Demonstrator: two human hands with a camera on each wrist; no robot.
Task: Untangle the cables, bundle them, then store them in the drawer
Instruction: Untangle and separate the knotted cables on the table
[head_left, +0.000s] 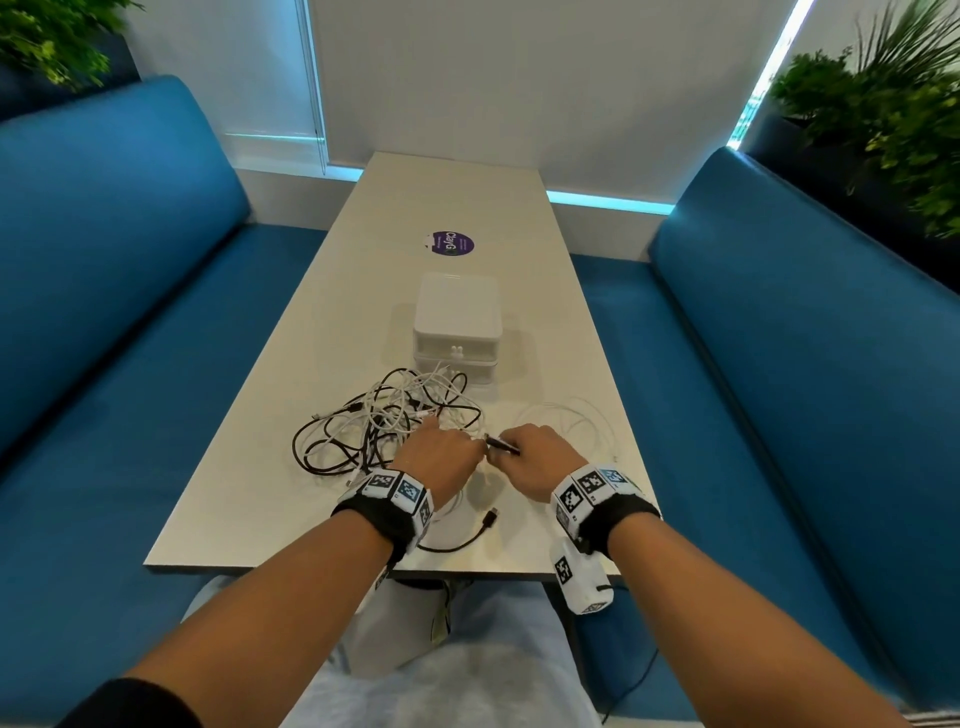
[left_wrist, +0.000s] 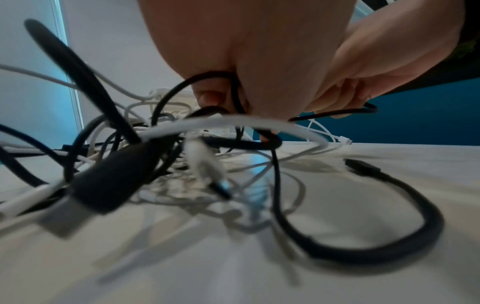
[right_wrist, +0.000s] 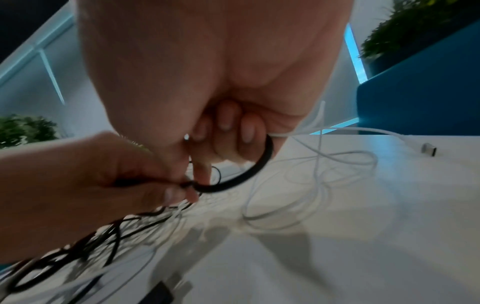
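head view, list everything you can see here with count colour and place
cable tangle: one pile, black and white cables, table centre-left, before the drawer unit
black cable: one, black, held between both hands
loose cable: one, white, table right of the tangle
drawer unit: one, white, two stacked drawers, mid-table
sticker: one, purple, far table
table: one, off-white, between benches
benches: two, blue, either side
plants: two, green, far corners
left hand: grip on black cable
right hand: grip on black cable
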